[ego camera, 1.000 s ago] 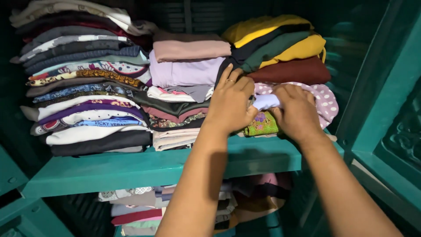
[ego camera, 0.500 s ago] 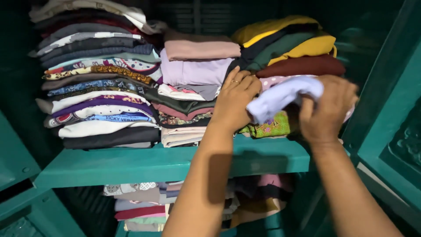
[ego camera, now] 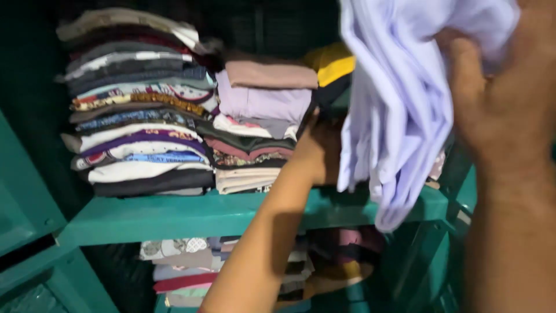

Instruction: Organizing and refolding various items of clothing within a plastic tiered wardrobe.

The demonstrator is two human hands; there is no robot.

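Pale lilac garment (ego camera: 399, 104) blurred, cut off at top edge, hiding right clothes stack (ego camera: 330, 66) and most of left hand (ego camera: 321, 153); right hand (ego camera: 504, 110) blurred.

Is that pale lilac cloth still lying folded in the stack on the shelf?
No, the right hand holds the lilac cloth up in front of the shelf, hanging loose and unfolded.
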